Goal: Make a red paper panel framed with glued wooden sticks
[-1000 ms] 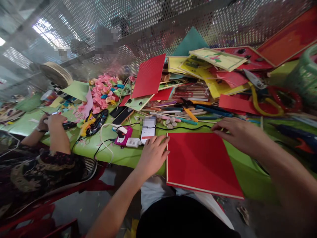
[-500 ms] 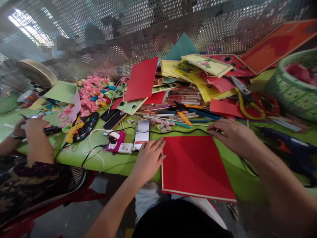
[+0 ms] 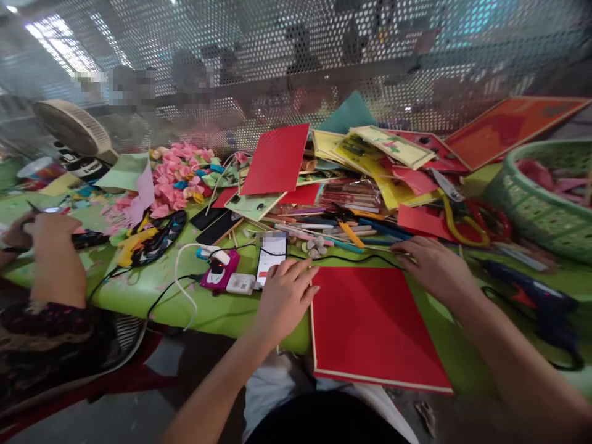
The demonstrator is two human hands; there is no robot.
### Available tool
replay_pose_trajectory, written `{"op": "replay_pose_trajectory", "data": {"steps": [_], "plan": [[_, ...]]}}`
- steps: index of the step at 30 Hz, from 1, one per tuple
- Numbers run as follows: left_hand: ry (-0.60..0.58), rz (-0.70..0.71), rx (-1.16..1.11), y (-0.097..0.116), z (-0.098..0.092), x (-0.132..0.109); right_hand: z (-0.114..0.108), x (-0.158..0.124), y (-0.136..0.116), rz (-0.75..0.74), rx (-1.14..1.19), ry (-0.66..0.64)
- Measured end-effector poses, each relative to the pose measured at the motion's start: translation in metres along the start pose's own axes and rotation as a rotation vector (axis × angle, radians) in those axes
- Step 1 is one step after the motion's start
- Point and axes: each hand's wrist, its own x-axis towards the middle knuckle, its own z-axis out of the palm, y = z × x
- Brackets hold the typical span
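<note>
A red sheet of card (image 3: 370, 324) lies on the green table (image 3: 152, 296) in front of me, its near edge hanging over the table's front. My left hand (image 3: 284, 296) rests flat at the card's left edge, fingers stretched out, beside a phone (image 3: 271, 258). My right hand (image 3: 430, 265) lies palm down at the card's far right corner, fingers spread, holding nothing.
A person sits at the left, hands (image 3: 44, 231) on a tool. Pink paper flowers (image 3: 178, 176), a red card leaning upright (image 3: 276, 159), pencils and sticks (image 3: 337, 225), scissors (image 3: 467, 213), a green basket (image 3: 541, 197), a blue glue gun (image 3: 531, 296) and a pink charger (image 3: 221, 271) crowd the table.
The view has swung slightly; the basket now shows more at the right. Both hands stay on the red card with little movement, the right one drawn a bit nearer the card's corner.
</note>
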Motion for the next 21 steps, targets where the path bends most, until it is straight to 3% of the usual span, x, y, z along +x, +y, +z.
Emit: {"op": "replay_pose_trajectory", "data": {"steps": [6,12,21], "plan": [[0.085,0.028,0.000,-0.007,-0.010,0.056,-0.002,0.001,-0.005,-0.010,-0.031,0.011],[-0.051,0.098,0.203,-0.005,0.003,0.117,-0.005,0.000,-0.006,-0.017,-0.041,0.021],[-0.098,0.107,0.267,-0.017,0.011,0.140,-0.010,-0.002,-0.003,-0.014,-0.028,0.007]]}}
